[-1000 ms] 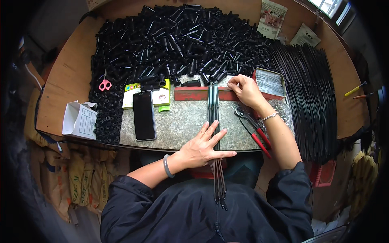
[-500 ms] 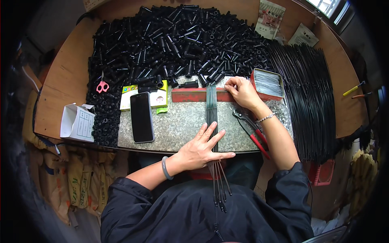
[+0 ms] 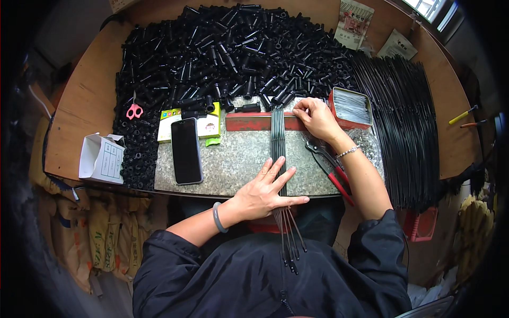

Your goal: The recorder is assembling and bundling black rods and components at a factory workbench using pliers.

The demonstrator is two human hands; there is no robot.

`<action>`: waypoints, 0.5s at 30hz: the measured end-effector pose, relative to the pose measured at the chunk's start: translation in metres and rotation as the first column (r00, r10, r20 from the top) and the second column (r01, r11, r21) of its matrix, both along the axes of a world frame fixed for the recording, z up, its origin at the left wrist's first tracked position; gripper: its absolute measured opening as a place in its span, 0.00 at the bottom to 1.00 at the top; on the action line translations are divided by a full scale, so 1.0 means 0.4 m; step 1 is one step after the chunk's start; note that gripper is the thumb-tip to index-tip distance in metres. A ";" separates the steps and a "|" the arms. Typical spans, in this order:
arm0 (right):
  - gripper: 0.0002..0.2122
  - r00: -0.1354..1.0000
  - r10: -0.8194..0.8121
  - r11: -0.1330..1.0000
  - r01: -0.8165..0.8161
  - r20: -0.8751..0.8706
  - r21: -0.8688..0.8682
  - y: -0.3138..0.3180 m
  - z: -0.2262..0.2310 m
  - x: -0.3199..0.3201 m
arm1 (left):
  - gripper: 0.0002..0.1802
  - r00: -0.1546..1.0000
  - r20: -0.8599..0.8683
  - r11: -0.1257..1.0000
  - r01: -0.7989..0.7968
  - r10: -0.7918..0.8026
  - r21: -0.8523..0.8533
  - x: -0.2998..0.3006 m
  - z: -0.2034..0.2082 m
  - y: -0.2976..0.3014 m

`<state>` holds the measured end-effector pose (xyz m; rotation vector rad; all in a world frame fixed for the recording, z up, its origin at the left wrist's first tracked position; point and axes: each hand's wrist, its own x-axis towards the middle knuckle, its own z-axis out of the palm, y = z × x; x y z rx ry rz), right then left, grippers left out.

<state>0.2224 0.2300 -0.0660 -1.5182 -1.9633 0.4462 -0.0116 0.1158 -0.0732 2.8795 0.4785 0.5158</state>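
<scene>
My left hand (image 3: 260, 195) lies flat with spread fingers over a bundle of thin black rods (image 3: 278, 140) at the table's front edge. The rods run side by side across a worn red bar (image 3: 247, 122), and their near ends fan out over my lap. At the bar's right part, my right hand (image 3: 319, 121) is closed, thumb and fingertips pinched together; whatever they hold is too small to make out. Red-handled pliers (image 3: 336, 180) lie below my right wrist. Beside that hand stands a red tin (image 3: 351, 108) of thin, pale metallic pieces.
Black tubular parts (image 3: 233, 53) are heaped across the back. More long black rods (image 3: 400, 132) are stacked on the right. To the left are a phone (image 3: 186, 151), a yellow-and-white box (image 3: 212, 127), pink scissors (image 3: 134, 110) and a white carton (image 3: 102, 159).
Hardly anything differs. The view has shifted slightly, and both hands keep their places: the left spread over the rods, the right pinched at the red bar.
</scene>
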 end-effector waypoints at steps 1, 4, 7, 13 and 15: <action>0.08 1.000 0.000 1.000 0.000 0.000 0.001 0.004 0.002 -0.001 | 0.31 1.000 0.000 1.000 0.000 0.000 0.001 0.000 0.000 0.003; 0.08 1.000 -0.020 1.000 0.020 0.013 -0.005 0.003 0.006 -0.007 | 0.27 0.998 -0.053 0.996 -0.018 0.023 0.091 -0.001 -0.002 0.006; 0.08 1.000 -0.020 1.000 0.020 0.016 0.005 0.001 0.008 -0.008 | 0.27 0.998 -0.052 0.996 -0.021 0.025 0.089 -0.001 -0.002 0.005; 0.08 1.000 -0.003 0.999 0.003 0.013 0.048 0.001 0.007 -0.013 | 0.31 1.000 0.001 0.999 -0.002 0.002 0.045 -0.007 0.004 0.002; 0.07 1.000 -0.004 0.999 0.005 -0.031 0.041 -0.002 -0.006 -0.009 | 0.29 0.997 -0.078 0.992 -0.008 0.018 0.125 -0.005 0.006 0.002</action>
